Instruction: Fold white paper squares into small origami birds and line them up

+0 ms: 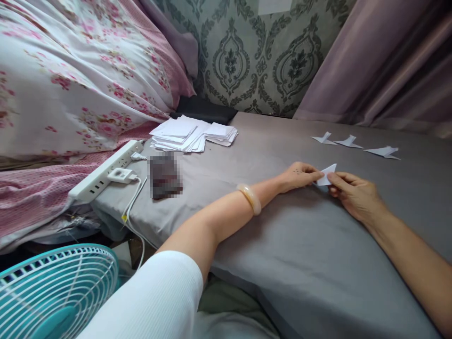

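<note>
Between my two hands is a small piece of folded white paper [326, 175], its pointed corner standing up. My left hand [300, 175] pinches its left side, with a pale bangle on that forearm. The right side is gripped by my right hand [356, 192], thumb on top and fingers curled beneath. Both hands are just above the grey cloth-covered surface [282, 245]. Beyond them lie several folded paper shapes, among them one on the left [324, 138], one in the middle [349, 141] and one on the right [384, 151].
Stacks of white paper [183, 134] sit at the back left, before a black item [208, 109]. Nearer are a blurred-out dark object [164, 176] and a white power strip [106, 170] with cords. A teal fan [60, 292] stands at the lower left. Curtains [374, 66] hang at the right.
</note>
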The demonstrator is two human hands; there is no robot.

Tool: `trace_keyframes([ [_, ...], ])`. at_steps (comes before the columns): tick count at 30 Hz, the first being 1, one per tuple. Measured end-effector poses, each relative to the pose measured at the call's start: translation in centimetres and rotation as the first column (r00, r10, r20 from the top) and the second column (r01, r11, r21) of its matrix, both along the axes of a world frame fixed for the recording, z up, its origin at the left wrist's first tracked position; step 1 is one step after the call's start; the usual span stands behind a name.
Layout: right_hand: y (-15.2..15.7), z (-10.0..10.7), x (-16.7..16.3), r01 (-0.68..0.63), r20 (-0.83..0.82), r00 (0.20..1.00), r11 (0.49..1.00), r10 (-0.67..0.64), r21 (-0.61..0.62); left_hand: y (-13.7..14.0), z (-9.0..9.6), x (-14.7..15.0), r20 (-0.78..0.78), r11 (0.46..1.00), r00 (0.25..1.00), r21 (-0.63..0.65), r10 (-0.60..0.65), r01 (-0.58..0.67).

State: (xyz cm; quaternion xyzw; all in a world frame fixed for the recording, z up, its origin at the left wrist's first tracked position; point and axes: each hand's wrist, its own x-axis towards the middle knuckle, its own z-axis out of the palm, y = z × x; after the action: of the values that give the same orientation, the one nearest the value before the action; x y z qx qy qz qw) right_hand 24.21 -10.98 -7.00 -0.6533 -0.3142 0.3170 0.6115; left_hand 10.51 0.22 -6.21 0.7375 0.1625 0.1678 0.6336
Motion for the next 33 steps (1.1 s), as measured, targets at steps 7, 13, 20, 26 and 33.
trace_keyframes([
  [7, -0.2, -0.6, 0.3, 0.01, 0.181, 0.983, 0.997, 0.004, -0.078, -0.1, 0.0, 0.3, -0.033, 0.995, 0.997, 0.076, 0.068, -0.065],
  [13, -0.3, 0.3, -0.8, -0.015, 0.148, 0.989, 0.995, 0.029, -0.095, -0.2, 0.1, 0.0, -0.046, 0.996, 0.995, -0.024, 0.09, -0.092],
  [20, -0.9, 0.4, -1.3, -0.073, 0.117, 0.989, 0.984, 0.092, -0.162, -0.2, -0.5, -0.2, -0.089, 0.983, 0.995, -0.174, 0.046, -0.061],
  [26, -2.2, 0.5, -1.2, -0.099, 0.148, 0.979, 0.959, 0.142, -0.264, -0.6, -0.6, -0.5, -0.162, 0.969, 0.986, -0.248, -0.025, -0.017],
  [33, -2.7, 0.1, -1.0, -0.122, 0.2, 0.963, 0.953, 0.182, -0.279, -1.3, -1.0, -0.4, -0.19, 0.958, 0.982, -0.28, 0.011, -0.065],
])
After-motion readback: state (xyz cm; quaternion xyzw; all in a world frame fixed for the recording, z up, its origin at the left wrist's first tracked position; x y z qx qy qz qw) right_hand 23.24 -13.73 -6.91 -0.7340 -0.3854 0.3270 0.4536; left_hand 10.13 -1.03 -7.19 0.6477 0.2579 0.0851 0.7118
